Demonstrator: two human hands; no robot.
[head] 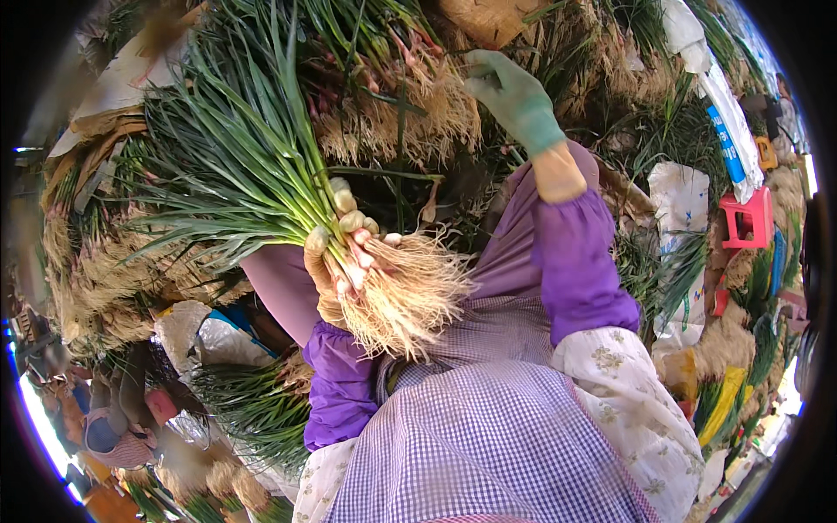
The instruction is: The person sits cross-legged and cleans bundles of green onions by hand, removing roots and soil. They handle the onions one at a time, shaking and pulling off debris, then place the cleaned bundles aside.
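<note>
My left hand is wrapped around a bunch of green garlic, just below where the leaves fan out. Long green leaves spread to the upper left, and pale, stringy roots hang over my lap to the lower right. Pinkish bulbs show between the fingers and the roots. My right hand, in a green glove, is raised beside a heap of green garlic. Its fingers are bent with a gap from the thumb, and nothing shows between them. A single garlic stalk with a dry bulb hangs between the hands.
More rooted garlic lies in piles to the left and upper right. A bunch rests near my left elbow. White plastic sacks and a pink plastic stool are at the right. A person is at the far right edge.
</note>
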